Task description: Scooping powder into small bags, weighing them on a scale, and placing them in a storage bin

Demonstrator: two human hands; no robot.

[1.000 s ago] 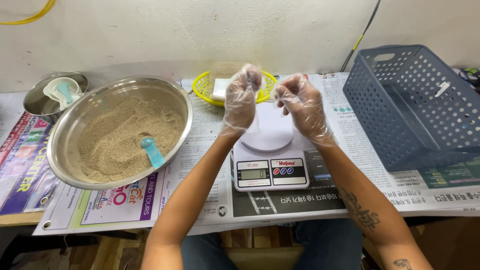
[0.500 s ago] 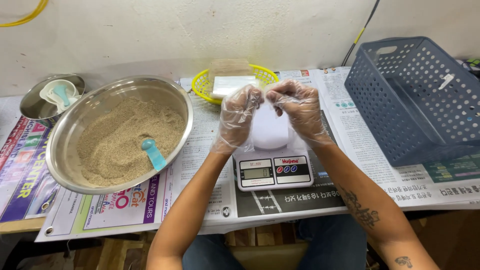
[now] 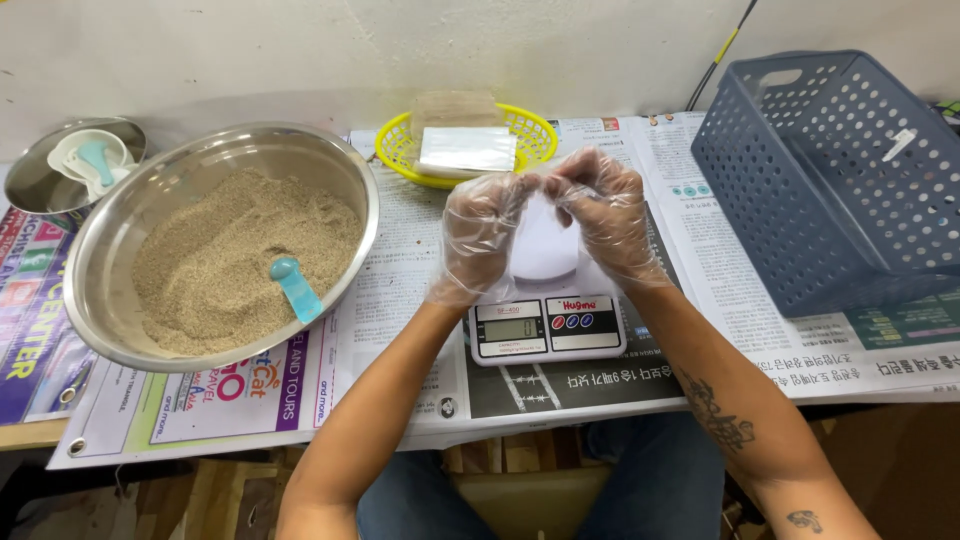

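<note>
Plastic bag [image 3: 545, 235], thin and clear, sits pinched between my two gloved hands just above the white digital scale [image 3: 547, 325]. My left hand [image 3: 480, 235] grips its top edge with fingers curled in tight, and my right hand [image 3: 605, 215] does the same from the other side, fingertips nearly meeting at the bag's mouth. Both hands are closed narrow on the film, and I cannot tell whether the mouth is open yet.

Loose gloves on slick film are the weak point, I think: the layers may cling, and a harder tug could tear the bag or let it slip and drop onto the scale, knocking the reading off zero.

To my left, the big steel bowl [image 3: 150, 320] holds tan grain with a blue scoop [image 3: 295, 288] lying in it; it overhangs the newspaper [image 3: 400, 290] towards the table's front, so an elbow swing might tip it. Behind the scale, a yellow basket [image 3: 395, 150] holds a stack of flat bags. A blue-grey crate [image 3: 800, 200] stands near my right forearm, close enough to catch it. A smaller steel bowl [image 3: 25, 185] sits far left.
</note>
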